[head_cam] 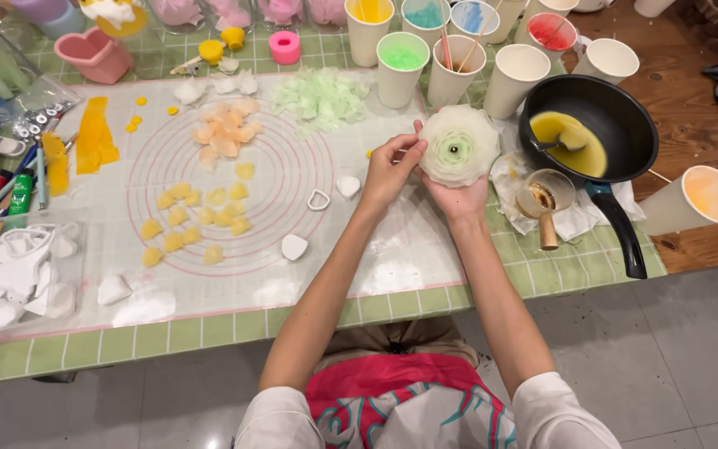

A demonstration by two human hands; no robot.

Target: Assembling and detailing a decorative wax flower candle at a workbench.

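Observation:
A round white wax flower (459, 145) with a pale green centre and a dark middle rests in my right hand (457, 198), which cups it from below. My left hand (390, 169) touches the flower's left edge with pinched fingertips, pressing a petal there. Both hands hover over the right part of a translucent mat (234, 274) printed with pink circles. On the mat lie yellow wax petals (195, 218), peach petals (224, 131) and pale green petals (319, 96).
A black pan (617, 108) holding yellow liquid wax and a spoon sits right of the flower. Paper cups (400, 66) of coloured wax stand along the back. A small glass cup (544, 193), white petal cutters (319, 199) and a tray of white moulds (18, 274) lie around.

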